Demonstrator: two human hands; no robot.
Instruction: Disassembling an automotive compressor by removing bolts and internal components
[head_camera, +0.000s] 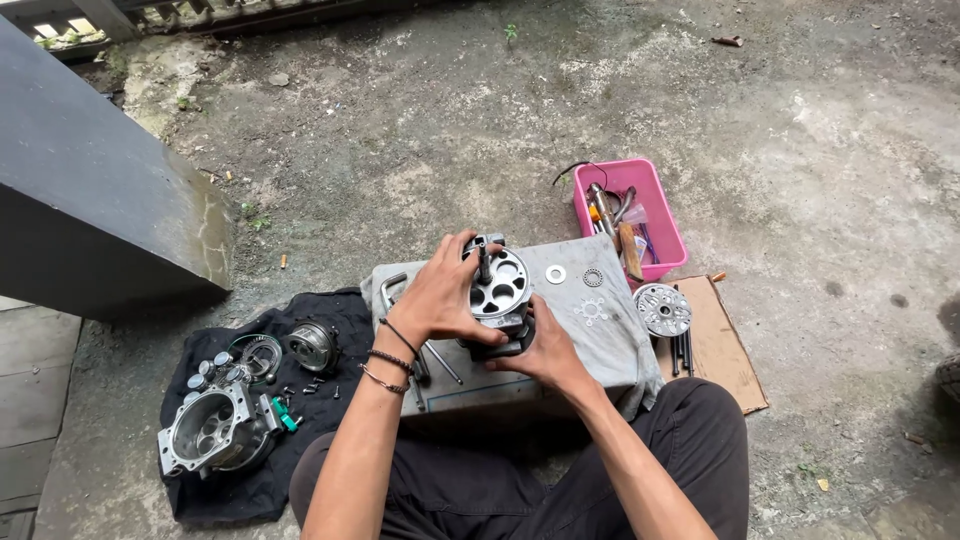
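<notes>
My left hand (440, 295) grips the top and left side of a round metal cylinder part (498, 287) with several holes in its face. My right hand (545, 350) holds the same part from below and from the right. The part stands upright on a grey cloth-covered block (600, 340) in front of my knees. A thin shaft sticks up from its top edge. On the block beside it lie a flat washer (556, 273), a small ring bearing (593, 277) and a thin star-shaped plate (591, 311).
A pink tray (660, 215) of hand tools sits behind the block. A round valve plate (662, 308) and some bolts lie on cardboard (725, 350) at the right. A black cloth (330, 320) at the left carries a metal housing (212, 430), a pulley (312, 345) and small pistons.
</notes>
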